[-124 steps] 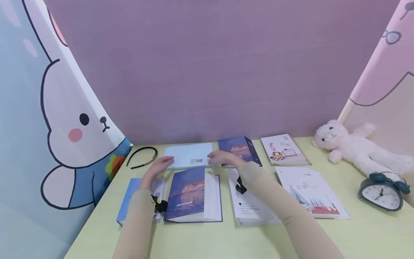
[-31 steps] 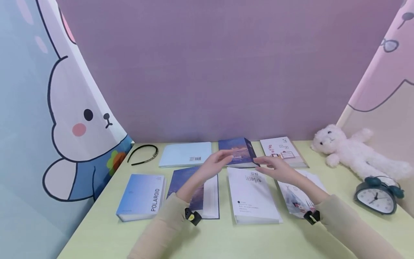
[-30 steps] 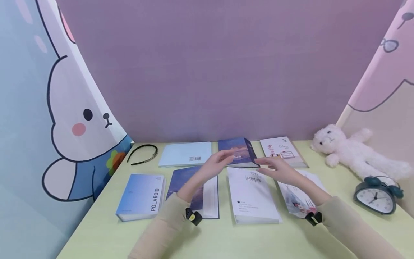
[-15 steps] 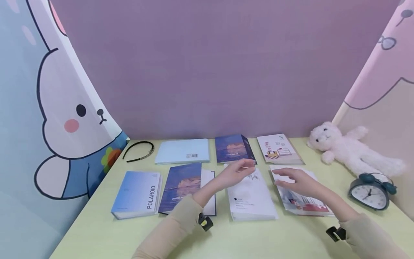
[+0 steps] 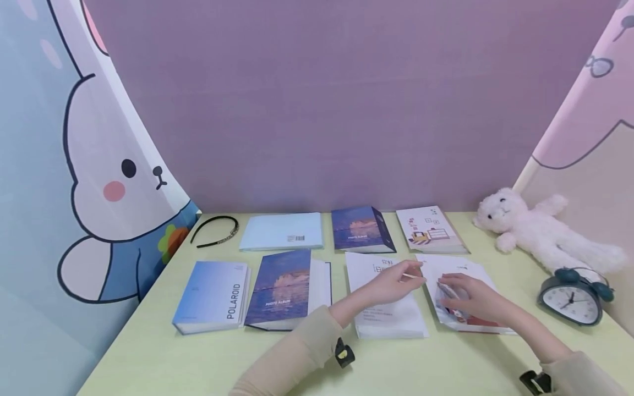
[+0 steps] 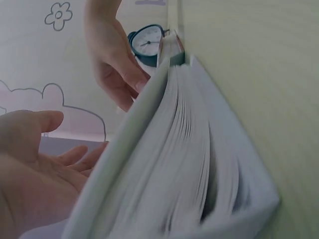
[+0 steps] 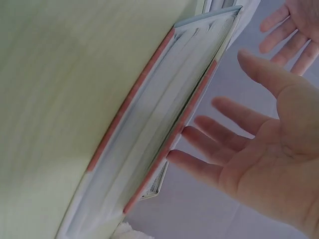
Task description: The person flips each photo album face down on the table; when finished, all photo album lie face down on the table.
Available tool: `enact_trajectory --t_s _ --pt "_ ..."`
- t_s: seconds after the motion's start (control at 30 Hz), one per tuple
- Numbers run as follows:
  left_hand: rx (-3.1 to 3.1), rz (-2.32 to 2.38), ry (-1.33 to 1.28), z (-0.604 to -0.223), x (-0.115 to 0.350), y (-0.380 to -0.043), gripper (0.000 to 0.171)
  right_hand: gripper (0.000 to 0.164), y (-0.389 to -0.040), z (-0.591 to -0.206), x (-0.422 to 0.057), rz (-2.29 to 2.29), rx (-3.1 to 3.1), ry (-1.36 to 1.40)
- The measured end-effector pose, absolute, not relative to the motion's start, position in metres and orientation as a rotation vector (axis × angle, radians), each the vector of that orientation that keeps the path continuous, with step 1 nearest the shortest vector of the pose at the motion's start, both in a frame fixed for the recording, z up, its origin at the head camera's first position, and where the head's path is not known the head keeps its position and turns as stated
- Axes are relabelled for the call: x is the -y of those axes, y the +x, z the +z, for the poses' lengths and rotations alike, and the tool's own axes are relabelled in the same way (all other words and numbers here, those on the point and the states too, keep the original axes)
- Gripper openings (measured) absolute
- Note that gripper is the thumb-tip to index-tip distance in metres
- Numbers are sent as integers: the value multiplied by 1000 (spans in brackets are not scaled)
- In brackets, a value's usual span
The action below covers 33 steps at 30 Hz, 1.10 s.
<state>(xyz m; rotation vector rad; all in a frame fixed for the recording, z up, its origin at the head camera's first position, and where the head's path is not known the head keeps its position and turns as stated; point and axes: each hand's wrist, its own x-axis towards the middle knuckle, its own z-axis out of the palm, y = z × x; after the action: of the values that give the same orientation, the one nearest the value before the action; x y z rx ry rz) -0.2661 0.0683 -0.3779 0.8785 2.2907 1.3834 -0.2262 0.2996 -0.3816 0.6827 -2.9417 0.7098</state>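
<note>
My left hand [image 5: 396,283] hovers over the right edge of a white album [image 5: 388,319] in the front row; in the left wrist view its fingers are extended, beside the album's page edges [image 6: 164,164]. My right hand [image 5: 470,300] is over the neighbouring white picture album [image 5: 433,267] with a red strip along its bottom. From the right wrist, that album's red-edged cover [image 7: 172,139] shows near the fingertips [image 7: 177,157]; whether they touch cannot be told. Neither hand is seen gripping anything.
Front left lie a blue POLAROID album [image 5: 208,297] and a purple photo album [image 5: 277,291]. Behind are a light blue album [image 5: 277,228], another photo album [image 5: 359,225] and a truck-picture album [image 5: 428,231]. A headband [image 5: 215,219], plush toy [image 5: 535,225] and alarm clock [image 5: 572,300] stand around them.
Both hands have left the light blue album at the back and moved right and nearer, past the rear photo album, to the front-right albums. The light blue album has shifted slightly left.
</note>
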Motion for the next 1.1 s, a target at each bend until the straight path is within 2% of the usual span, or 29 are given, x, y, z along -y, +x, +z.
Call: enact_trajectory --t_s 0.3,0.6,0.83,1.1 --pt "-2288 1286 841 -380 -90 -250 47 52 -217 -383 -306 748 2996 648" --pt "-2330 1237 802 -394 -88 -253 44 55 -215 -388 -304 650 2936 681" --pt "-2352 1194 826 -404 -86 -256 43 62 -212 -390 -302 549 2890 708" --pt "-2346 1088 883 -406 -88 -257 46 80 -209 -396 -304 499 2905 708"
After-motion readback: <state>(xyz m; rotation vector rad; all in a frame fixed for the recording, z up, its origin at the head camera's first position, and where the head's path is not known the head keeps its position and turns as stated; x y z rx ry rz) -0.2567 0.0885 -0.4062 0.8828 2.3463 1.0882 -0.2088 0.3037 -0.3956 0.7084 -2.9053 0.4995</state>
